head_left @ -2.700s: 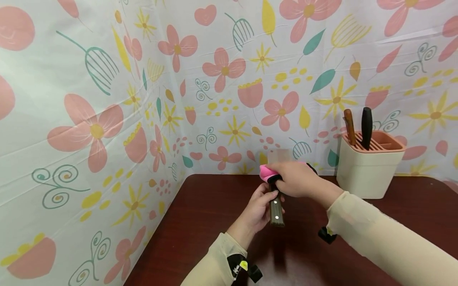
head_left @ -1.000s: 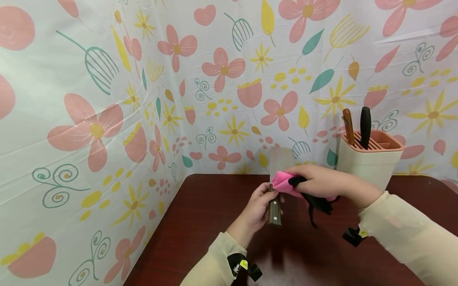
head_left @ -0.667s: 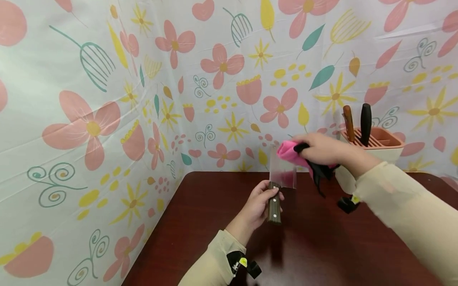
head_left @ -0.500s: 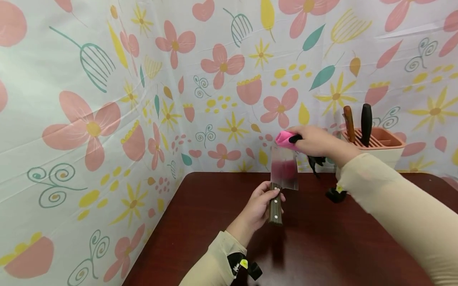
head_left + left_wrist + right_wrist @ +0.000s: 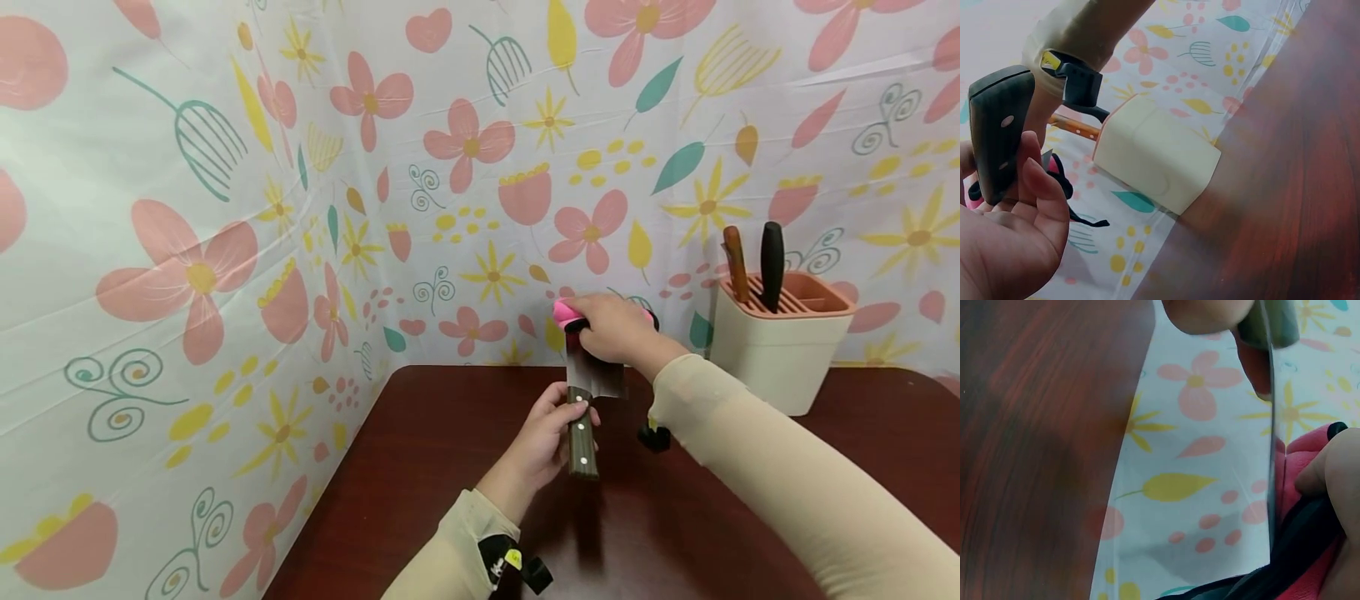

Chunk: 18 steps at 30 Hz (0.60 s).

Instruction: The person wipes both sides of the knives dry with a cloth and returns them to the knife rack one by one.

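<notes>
My left hand [image 5: 551, 429] grips the dark wooden handle [image 5: 582, 450] of a cleaver, thumb near the blade end. The cleaver's blade [image 5: 581, 371] points up and away, above the table. Over its upper part, my right hand [image 5: 618, 329] holds a pink cloth [image 5: 567, 313] with black trim, which hides the tip. In the right wrist view the cloth [image 5: 1300, 459] lies against the blade [image 5: 1272, 431], seen edge-on, with the right hand's fingers [image 5: 1341, 481] pressing it. The left wrist view shows the riveted handle [image 5: 1000, 119] in the left hand's curled fingers.
A cream knife block [image 5: 772, 358] with an orange slotted top stands at the back right of the dark red table [image 5: 420, 483]. An orange-brown handle [image 5: 736, 262] and a black handle [image 5: 772, 267] stick up from it. Flower-patterned fabric [image 5: 465, 233] hangs behind and at left.
My right hand has carried the cloth from beside the blade's base up to its far end, then slightly left and down onto the blade. The left hand keeps its grip, almost still.
</notes>
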Motion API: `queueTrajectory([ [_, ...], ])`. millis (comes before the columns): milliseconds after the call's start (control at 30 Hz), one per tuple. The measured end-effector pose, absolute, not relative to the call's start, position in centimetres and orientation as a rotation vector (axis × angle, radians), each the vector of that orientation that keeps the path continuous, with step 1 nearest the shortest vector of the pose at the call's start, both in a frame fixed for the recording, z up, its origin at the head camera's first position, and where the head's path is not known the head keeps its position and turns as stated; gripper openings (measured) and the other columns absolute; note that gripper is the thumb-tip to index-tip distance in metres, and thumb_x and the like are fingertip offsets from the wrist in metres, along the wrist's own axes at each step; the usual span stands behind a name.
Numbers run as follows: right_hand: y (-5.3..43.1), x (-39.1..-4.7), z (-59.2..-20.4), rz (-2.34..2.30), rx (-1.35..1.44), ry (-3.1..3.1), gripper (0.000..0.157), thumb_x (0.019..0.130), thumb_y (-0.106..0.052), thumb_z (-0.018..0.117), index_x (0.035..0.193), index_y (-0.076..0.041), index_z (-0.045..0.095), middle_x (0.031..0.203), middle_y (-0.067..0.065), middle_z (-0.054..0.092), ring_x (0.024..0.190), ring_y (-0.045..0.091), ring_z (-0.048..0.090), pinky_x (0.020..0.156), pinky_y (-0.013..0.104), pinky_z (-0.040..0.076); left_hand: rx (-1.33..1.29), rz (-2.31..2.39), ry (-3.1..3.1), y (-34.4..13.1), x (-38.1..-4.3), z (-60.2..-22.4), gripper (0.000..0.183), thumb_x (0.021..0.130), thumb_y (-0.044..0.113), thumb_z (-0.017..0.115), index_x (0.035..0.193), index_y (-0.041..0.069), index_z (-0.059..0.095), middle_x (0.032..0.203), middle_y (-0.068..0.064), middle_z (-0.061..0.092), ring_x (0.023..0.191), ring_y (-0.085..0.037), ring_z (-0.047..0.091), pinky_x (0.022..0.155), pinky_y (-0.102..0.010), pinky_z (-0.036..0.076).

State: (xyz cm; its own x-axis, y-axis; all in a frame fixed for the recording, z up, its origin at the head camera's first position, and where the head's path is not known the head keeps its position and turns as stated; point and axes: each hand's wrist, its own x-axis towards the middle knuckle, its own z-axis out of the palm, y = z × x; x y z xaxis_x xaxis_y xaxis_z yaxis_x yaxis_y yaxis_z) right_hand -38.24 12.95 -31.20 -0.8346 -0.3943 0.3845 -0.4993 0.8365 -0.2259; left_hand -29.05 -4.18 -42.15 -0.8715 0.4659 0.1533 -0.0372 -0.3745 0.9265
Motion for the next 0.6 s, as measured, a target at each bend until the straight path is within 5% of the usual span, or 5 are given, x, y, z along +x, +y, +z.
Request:
queueTrajectory([
  [100, 12.6, -37.8, -31.3, 0.453, 0.675, -2.694, 0.065, 0.086, -0.006, 0.051, 0.149, -0.018, 0.055, 0.141, 0.017, 0.064, 0.120, 0.039, 0.064, 0.093, 0.061, 0.051, 0.553, 2.325, 1.525, -4.2, -29.1, -42.1, 0.012, 0.104, 0.015, 0.052, 0.114, 0.022, 0.052, 0.087, 0.003, 0.067, 0.063, -0.011, 0.063, 0.065, -0.026, 0.059],
  [600, 12.4, -34.4, -32.7, 0.449, 0.876, -2.623, 0.056, 0.089, -0.006, 0.058, 0.144, -0.012, 0.060, 0.120, 0.011, 0.073, 0.097, 0.027, 0.065, 0.085, 0.050, 0.054, 0.503, 2.370, 1.497, -4.4, -29.4, -42.1, 0.010, 0.103, 0.017, 0.054, 0.112, 0.022, 0.052, 0.086, 0.003, 0.066, 0.060, -0.011, 0.064, 0.061, -0.024, 0.058],
])
